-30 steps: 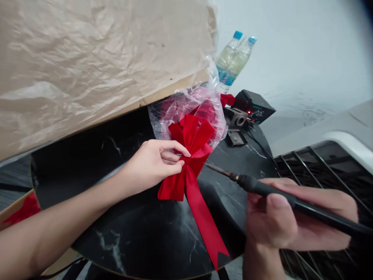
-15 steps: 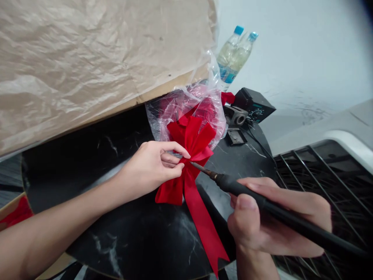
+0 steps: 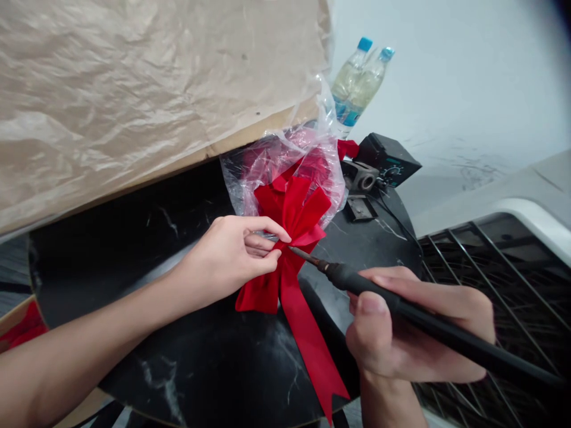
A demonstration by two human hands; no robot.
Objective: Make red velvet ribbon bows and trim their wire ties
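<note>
A red ribbon bow [image 3: 307,205] with long tails lies near the middle of the black marbled table [image 3: 214,362]. My left hand [image 3: 236,246] pinches the bow at its centre knot between thumb and fingers. In my right hand [image 3: 419,324] is a black-handled soldering iron [image 3: 343,276], held like a pen. Its thin metal tip reaches the knot, right beside my left fingertips. One notched tail hangs toward the table's front edge. Behind the bow sits a clear plastic bag [image 3: 267,160] with red and pink material inside.
At the back right stand a black control box with a dial [image 3: 388,157] and a metal iron holder [image 3: 359,176]. Two bottles with blue caps [image 3: 357,83] are behind them. A plastic-covered brown board [image 3: 156,89] fills the upper left. A white-framed wire rack [image 3: 504,261] borders the right.
My right hand and the soldering iron have shifted slightly left, the tip staying at the knot. My left hand keeps its pinch on the bow. The view has moved very little.
</note>
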